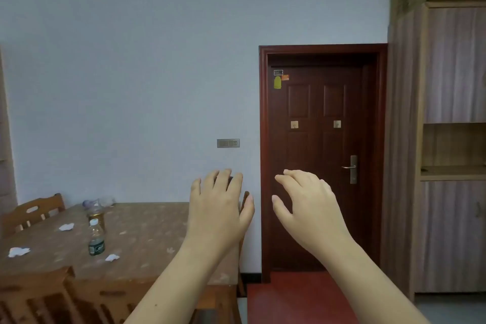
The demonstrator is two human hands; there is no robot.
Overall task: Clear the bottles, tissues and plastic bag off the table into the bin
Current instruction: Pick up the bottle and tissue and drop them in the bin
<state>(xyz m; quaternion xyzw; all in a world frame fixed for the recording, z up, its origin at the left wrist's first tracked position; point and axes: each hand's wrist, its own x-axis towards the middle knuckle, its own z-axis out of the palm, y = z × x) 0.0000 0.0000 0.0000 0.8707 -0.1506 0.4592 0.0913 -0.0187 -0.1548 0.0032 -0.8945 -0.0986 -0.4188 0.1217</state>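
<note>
Nearest, a slatted brown wooden chair [39, 294] stands against the near edge of the brown patterned wooden surface [157, 231]. It is between the viewer and the things on that surface. Both bare forearms reach forward at the surface's right end. The left hand [221, 208] is raised over the surface's far right corner, fingers loosely spread and holding nothing. The right hand [307, 208] hangs just past the surface's right edge, equally relaxed and empty, and the two hands are apart. On the left half of the surface, one crumpled white tissue [18, 251] lies near the left edge and another small tissue [112, 257] lies just right of a clear plastic bottle with a white cap and green label [96, 239], which stands upright. Directly behind that bottle stands a second clear bottle with a gold label [96, 214], partly hidden by the first, and a third tissue [66, 227] lies to its left. At the surface's far edge sits a blurred clump of clear plastic [101, 202]; I cannot tell whether it is the bag. A second wooden chair [34, 209] stands at the far left corner. Beyond the surface are a pale wall, a dark red panelled door [315, 166] and a tall wood-grain wardrobe [447, 139].
</note>
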